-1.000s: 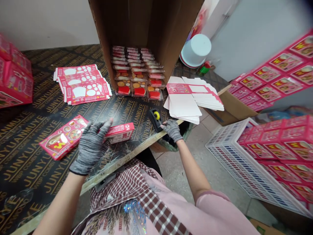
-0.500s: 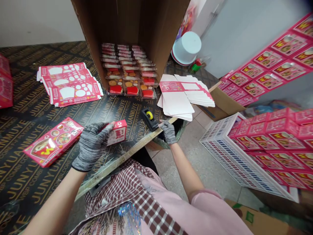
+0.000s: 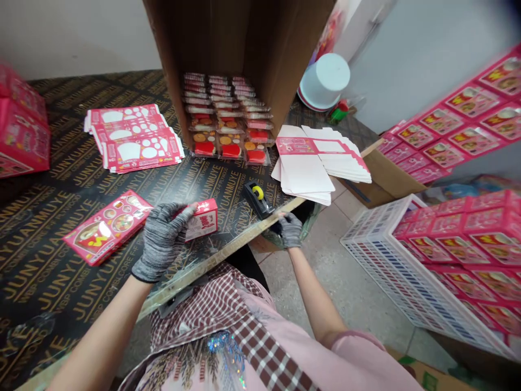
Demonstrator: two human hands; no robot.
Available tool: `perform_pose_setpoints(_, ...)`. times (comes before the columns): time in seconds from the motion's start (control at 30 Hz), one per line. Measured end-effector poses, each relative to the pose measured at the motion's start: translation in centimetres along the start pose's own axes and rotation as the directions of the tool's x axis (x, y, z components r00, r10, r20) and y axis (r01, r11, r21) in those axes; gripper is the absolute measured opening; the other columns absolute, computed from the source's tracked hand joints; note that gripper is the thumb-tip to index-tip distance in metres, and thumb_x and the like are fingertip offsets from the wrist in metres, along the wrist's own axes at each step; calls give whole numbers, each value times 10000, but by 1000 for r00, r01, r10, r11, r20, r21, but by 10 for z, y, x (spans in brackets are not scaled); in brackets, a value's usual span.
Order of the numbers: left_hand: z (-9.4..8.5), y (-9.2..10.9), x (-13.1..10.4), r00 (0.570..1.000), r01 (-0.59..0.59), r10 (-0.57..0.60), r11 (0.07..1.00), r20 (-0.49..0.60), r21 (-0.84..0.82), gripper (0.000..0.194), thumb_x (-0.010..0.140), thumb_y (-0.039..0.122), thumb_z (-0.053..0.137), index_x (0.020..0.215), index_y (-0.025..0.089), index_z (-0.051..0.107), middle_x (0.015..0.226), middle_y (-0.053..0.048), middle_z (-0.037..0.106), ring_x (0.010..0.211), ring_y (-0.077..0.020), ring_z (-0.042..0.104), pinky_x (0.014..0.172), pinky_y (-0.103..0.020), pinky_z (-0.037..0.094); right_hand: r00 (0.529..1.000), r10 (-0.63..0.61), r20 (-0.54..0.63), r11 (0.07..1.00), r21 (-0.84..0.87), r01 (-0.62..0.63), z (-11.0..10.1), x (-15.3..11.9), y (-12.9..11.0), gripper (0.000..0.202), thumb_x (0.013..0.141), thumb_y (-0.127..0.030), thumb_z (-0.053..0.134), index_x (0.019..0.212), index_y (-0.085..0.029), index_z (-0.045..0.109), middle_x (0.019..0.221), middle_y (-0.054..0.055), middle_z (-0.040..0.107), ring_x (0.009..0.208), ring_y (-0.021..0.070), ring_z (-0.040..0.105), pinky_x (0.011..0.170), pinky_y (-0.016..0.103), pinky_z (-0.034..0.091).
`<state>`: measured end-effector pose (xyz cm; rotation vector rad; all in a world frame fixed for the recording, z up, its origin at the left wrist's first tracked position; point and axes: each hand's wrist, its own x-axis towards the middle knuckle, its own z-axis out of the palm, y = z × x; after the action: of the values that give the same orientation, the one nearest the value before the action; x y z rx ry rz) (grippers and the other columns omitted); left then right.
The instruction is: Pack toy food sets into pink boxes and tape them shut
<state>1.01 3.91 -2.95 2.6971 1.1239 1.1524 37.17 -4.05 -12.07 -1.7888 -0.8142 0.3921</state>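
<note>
My left hand [image 3: 160, 239], in a grey knit glove with bare fingertips, is closed on a small pink box [image 3: 202, 220] at the table's front edge. Behind that hand, a flat pink box with a window [image 3: 108, 225] lies on the tabletop. My right hand [image 3: 290, 229], gloved the same way, is at the table edge with its fingers curled in. Whatever its fingertips pinch, if anything, is too small to make out. Just beyond it stands a black tape dispenser [image 3: 258, 200] with a yellow core.
An open carton [image 3: 309, 49] holds rows of small bagged toy food pieces [image 3: 230, 136]. Flat pink cut-out sheets [image 3: 140, 149] lie left, and unfolded box blanks [image 3: 303, 174] right. A white basket [image 3: 378, 244] of pink boxes stands on the floor at right.
The whole view has shifted a little, so things appear farther right. My left hand keeps its hold on the small pink box, and my right hand stays by the table edge.
</note>
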Motion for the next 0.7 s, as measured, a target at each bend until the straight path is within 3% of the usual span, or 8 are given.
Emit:
perform_pose_setpoints(0.07,-3,3,-1,999,-41,40,999,14,23,378,956,158,493,1299,214,643,1089,-113,739,916,-251,706,788,-386,563,997,19,81,993,112,-28,0,-18,-30,370,812,-537,599,779,-182,699,566,-29,535,542,131,457,561,278,419)
perform_pose_setpoints(0.13,-7,7,-2,998,-70,70,996,1,62,452,948,129,472,1385,199,564,1116,-127,726,962,-260,699,834,-401,559,943,44,329,938,310,-152,7,-42,-68,437,861,-548,598,995,-162,752,509,-65,469,446,97,355,468,246,298)
perform_pose_setpoints(0.23,-13,13,-2,994,-85,91,991,-64,100,484,944,138,500,1426,175,482,1114,-135,708,983,-261,686,856,-395,554,664,-28,747,779,433,-454,28,-75,-125,456,856,-474,670,1148,-133,749,434,-97,400,397,70,266,443,238,196)
perform_pose_setpoints(0.3,-15,15,-3,992,-88,96,992,-88,88,455,952,156,511,1405,173,475,1111,-133,701,973,-251,682,841,-380,557,485,-100,869,686,413,-599,46,-88,-150,445,832,-427,695,1143,-115,757,400,-107,368,383,61,239,444,236,188)
perform_pose_setpoints(0.4,-16,14,-4,989,-116,120,992,-90,49,431,966,151,486,1396,186,463,1119,-124,692,998,-240,676,831,-373,556,342,-139,929,575,357,-736,70,-93,-162,415,822,-393,678,1104,-103,770,367,-113,331,362,62,198,429,236,192)
perform_pose_setpoints(0.53,-18,11,-5,983,-183,184,982,-21,50,438,973,136,456,1395,238,505,1202,-118,678,1069,-239,657,854,-386,530,289,-133,948,512,315,-799,84,-88,-154,364,839,-362,629,1042,-97,772,353,-107,315,360,75,148,403,238,179)
perform_pose_setpoints(0.63,-16,14,-3,992,-126,124,989,20,81,329,989,249,488,1284,233,635,1193,-118,683,1042,-253,645,851,-398,507,308,-120,944,544,323,-775,86,-87,-153,359,835,-399,632,1008,-116,769,359,-111,315,362,77,160,405,230,209)
perform_pose_setpoints(0.7,-12,18,1,1000,-15,15,998,-12,58,277,984,351,525,1147,234,716,1126,-106,699,996,-252,644,840,-401,491,359,-101,928,645,335,-686,85,-87,-154,370,836,-467,631,943,-139,768,362,-102,353,355,77,200,407,232,230)
